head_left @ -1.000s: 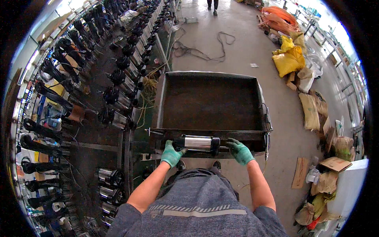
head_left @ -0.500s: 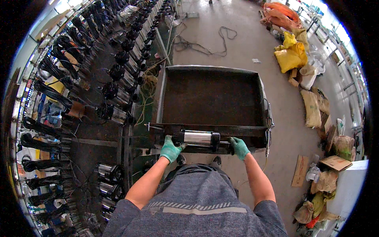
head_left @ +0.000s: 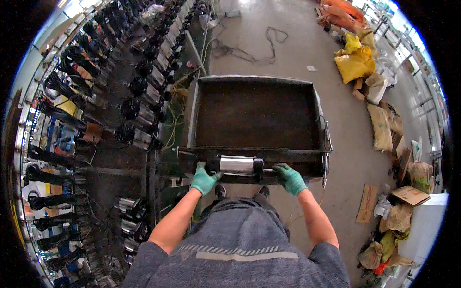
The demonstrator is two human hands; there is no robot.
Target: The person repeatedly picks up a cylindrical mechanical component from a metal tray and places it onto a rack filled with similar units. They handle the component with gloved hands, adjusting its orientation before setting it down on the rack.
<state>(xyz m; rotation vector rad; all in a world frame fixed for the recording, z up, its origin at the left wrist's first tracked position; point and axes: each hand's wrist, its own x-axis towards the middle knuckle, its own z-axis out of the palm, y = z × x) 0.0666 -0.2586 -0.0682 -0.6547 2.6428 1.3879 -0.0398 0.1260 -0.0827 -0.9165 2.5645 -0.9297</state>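
A cylindrical motor (head_left: 237, 165) with a shiny silver body and black ends lies crosswise over the near ledge of a dark metal trough (head_left: 257, 115). Its short shaft points right. My green-gloved left hand (head_left: 205, 180) grips the black left end, thumb on the near side. Around the shaft end on the right, my right hand (head_left: 291, 179), also gloved in green, is closed; its fingertips partly hide what they hold.
Left of the trough, a dark bench (head_left: 117, 165) carries rows of similar motors (head_left: 141, 139) and coiled black cables (head_left: 53, 175). A loose cable (head_left: 271, 45) lies on the floor ahead. Yellow sacks (head_left: 355, 65) and flat cardboard (head_left: 367, 203) lie along the right.
The motor has shifted slightly left, and my left hand with it. My right hand has moved up a little and turned more over the shaft end.
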